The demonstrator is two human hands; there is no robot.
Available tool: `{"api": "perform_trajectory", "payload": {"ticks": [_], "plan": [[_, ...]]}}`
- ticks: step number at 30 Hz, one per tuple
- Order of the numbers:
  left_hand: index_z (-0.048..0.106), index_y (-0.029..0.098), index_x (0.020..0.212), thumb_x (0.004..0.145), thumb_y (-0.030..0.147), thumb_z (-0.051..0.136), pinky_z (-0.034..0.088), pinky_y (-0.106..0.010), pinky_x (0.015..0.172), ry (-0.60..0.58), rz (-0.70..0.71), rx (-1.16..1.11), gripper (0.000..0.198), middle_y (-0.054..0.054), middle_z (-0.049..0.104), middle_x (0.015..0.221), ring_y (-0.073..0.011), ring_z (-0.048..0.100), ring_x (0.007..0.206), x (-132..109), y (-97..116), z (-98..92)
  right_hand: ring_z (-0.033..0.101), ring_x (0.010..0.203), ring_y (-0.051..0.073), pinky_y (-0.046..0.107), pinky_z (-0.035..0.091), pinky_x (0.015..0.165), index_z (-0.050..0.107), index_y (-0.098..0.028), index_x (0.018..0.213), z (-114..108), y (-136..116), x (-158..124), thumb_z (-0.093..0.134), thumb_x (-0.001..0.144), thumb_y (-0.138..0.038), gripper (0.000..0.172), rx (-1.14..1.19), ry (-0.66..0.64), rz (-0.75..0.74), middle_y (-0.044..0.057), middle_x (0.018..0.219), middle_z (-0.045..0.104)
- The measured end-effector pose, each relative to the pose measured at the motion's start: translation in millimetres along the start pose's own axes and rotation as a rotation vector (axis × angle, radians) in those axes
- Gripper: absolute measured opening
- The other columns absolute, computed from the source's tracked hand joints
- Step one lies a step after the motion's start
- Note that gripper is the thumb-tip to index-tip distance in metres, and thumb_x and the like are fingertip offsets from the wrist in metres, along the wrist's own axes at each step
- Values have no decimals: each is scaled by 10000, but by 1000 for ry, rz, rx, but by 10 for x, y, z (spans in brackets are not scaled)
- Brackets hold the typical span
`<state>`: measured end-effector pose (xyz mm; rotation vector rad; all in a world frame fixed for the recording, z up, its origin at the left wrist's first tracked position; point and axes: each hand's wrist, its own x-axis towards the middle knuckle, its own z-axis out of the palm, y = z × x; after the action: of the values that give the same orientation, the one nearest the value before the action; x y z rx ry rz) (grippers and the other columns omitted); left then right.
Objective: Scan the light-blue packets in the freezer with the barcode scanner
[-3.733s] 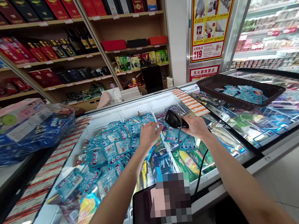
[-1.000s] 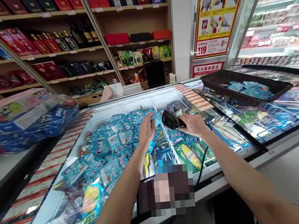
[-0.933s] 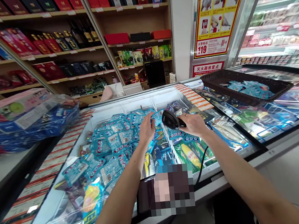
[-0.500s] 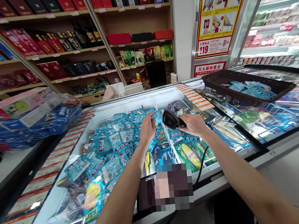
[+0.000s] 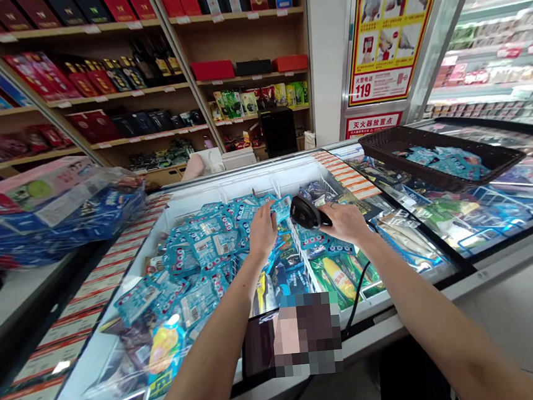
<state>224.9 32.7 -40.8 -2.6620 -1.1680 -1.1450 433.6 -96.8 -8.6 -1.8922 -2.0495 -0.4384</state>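
My right hand (image 5: 345, 223) is closed around the handle of a black barcode scanner (image 5: 305, 211), whose head faces left. A cable hangs from it down to the freezer's front edge. My left hand (image 5: 263, 228) grips a small blue ice-pop packet (image 5: 281, 208) by its left end, just left of the scanner head. The packet and scanner look very close; whether they touch I cannot tell. Beneath and left of my left hand lies a heap of similar blue packets (image 5: 214, 242) inside the open chest freezer (image 5: 191, 194). Below my right hand are green packets (image 5: 338, 274) behind a white wire divider.
A dark brown basket (image 5: 383, 143) holding several blue packets rests on the freezer's right side. Pink and blue boxes in plastic wrap (image 5: 52, 200) stand at left. A partly pixelated screen device (image 5: 261, 347) lies at the front edge. Shelves (image 5: 241, 15) stand behind.
Both hands keep almost the same place, the scanner and the packet still held close together. The view has shifted very slightly.
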Motion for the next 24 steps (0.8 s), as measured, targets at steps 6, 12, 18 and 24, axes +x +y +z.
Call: {"api": "perform_trajectory", "payload": {"ticks": [6,12,18,24], "plan": [[427,158,1273,901,327,323,374,-457,870,16,-129,270,421,-158,584,1071,-308,524,1037,-6,80,-114,610,879,223,279,367,665,557,-212,1129,5,30,-4,498,827,-394,358,7,-18,18,60,974,649],[501,193,1205,857,367,418,304,-528,923,53,-188,357,397,-179,523,1192,-349,443,1132,-108,32,-333,608,912,230,287,376,691,540,-214,1169,15,59,13,507,826,-386,385,9,-29,54,66,1025,648],[533,304,1194,856,173,362,273,-505,965,-71,19,278,401,-89,530,1250,-295,430,1168,-168,41,-401,607,901,221,285,374,681,540,-224,1163,26,82,17,517,816,-379,380,-9,-34,70,53,1027,651],[616,293,1043,857,235,398,273,-500,967,-112,61,264,292,-75,603,1108,-274,483,1076,-158,-35,-379,605,896,220,285,375,686,551,-230,1147,10,93,22,512,820,-404,373,-46,-49,109,50,991,659]]}}
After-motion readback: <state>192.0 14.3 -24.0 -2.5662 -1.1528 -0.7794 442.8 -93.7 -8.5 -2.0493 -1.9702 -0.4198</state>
